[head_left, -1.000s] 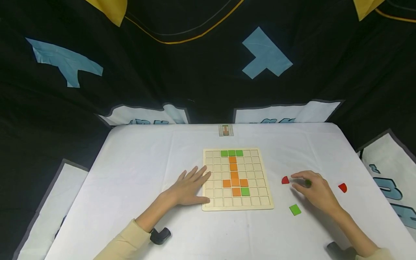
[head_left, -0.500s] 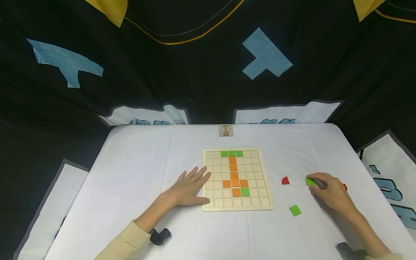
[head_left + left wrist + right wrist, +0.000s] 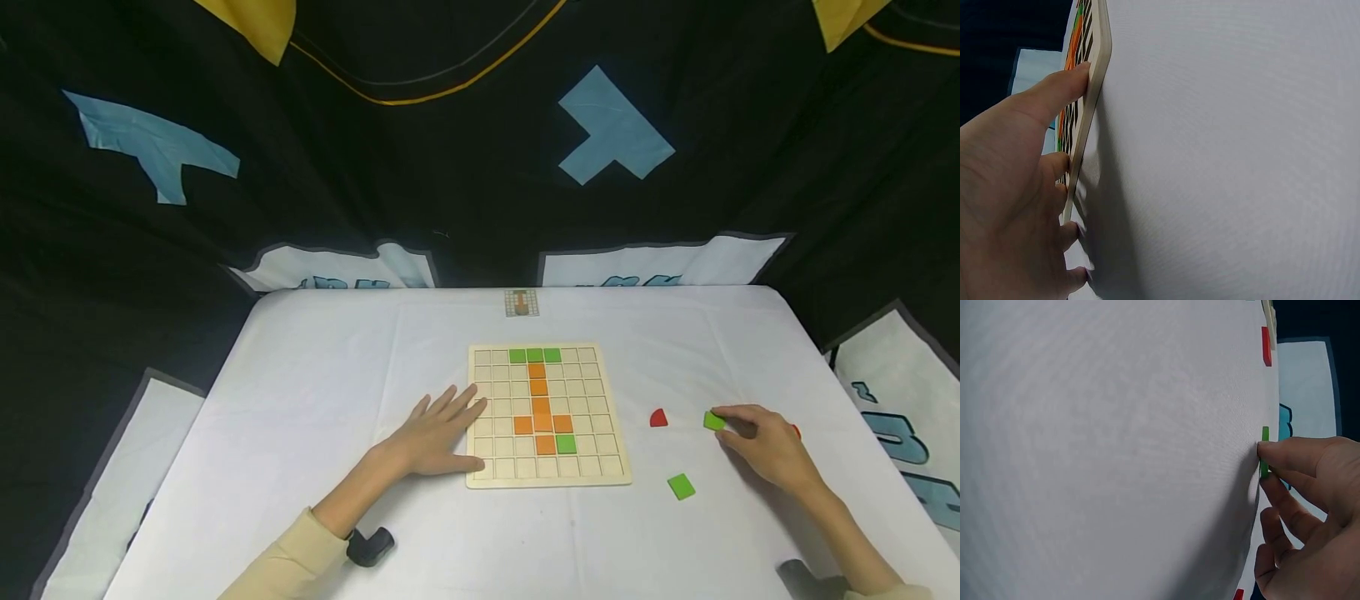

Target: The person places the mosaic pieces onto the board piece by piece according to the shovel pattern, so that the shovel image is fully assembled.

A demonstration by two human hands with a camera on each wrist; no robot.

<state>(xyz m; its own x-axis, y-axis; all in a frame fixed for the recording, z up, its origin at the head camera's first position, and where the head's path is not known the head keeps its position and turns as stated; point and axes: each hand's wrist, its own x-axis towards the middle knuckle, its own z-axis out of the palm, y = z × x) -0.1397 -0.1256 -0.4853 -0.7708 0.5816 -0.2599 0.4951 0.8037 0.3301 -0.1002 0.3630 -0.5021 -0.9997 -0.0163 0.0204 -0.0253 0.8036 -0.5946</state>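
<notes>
A wooden grid board point(image 3: 551, 483) lies on the white table, with green tiles along its top row and a column of orange tiles beneath. My left hand point(image 3: 431, 442) rests with spread, straight fingers on the board's left edge; the left wrist view shows the thumb point(image 3: 1066, 87) on that rim. To the right of the board, my right hand point(image 3: 776, 454) pinches a green square tile point(image 3: 712, 420) between thumb and fingers. In the right wrist view this tile point(image 3: 1265, 433) stands edge-on at the fingertips.
Another green tile point(image 3: 681, 486) lies nearer the front. A red quarter-round piece point(image 3: 658, 417) sits between board and right hand; a second red piece point(image 3: 797, 431) is partly hidden behind that hand. A small patterned card point(image 3: 521, 302) lies at the table's back edge.
My right hand has moved right, away from the left red piece, and the green tile it covered now shows at its fingertips, pinched. The left hand has stayed on the board.
</notes>
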